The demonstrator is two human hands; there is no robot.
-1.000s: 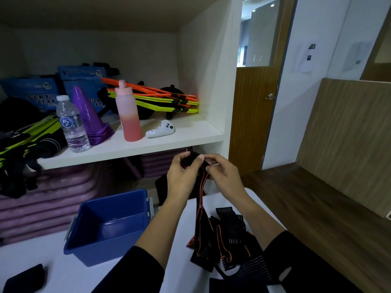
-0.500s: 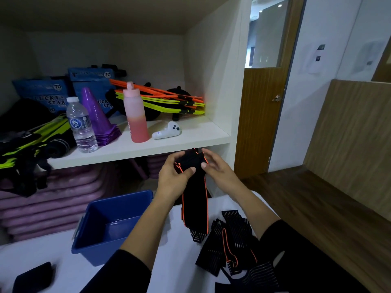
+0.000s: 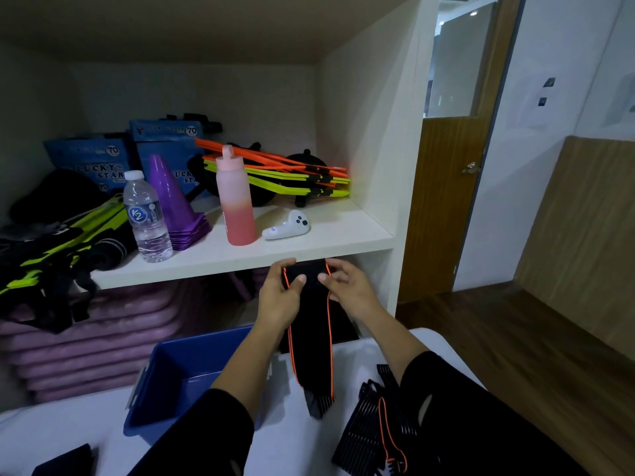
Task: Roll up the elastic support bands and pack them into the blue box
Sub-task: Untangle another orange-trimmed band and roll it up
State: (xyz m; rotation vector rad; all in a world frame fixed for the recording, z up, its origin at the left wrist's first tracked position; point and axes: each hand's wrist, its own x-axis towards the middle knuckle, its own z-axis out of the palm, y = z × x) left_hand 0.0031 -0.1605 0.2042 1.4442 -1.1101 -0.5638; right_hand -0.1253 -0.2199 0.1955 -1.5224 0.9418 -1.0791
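Note:
A black elastic band with orange edging (image 3: pixel 311 341) hangs in front of the shelf edge, its top end folded over. My left hand (image 3: pixel 279 297) pinches the top left corner, thumb on the front. My right hand (image 3: pixel 347 286) pinches the top right corner. The band's lower end dangles just above the white table (image 3: pixel 295 438). The blue box (image 3: pixel 178 376) stands open on the table to the left, below my left forearm. More black bands (image 3: pixel 374 424) lie in a heap at the lower right, partly hidden by my right sleeve.
The white shelf (image 3: pixel 240 252) holds a pink bottle (image 3: pixel 236 201), a water bottle (image 3: pixel 147 218), purple cones (image 3: pixel 173 204), a white controller (image 3: pixel 287 226) and folded orange and yellow ladders. Purple mats lie stacked below. A dark item (image 3: pixel 65 462) lies at the table's lower left. A wooden door (image 3: pixel 446 201) stands right.
The band has been lifted and straightened: it now hangs flat and clear of the heap. Both hands moved from bunching its top to holding the two upper corners.

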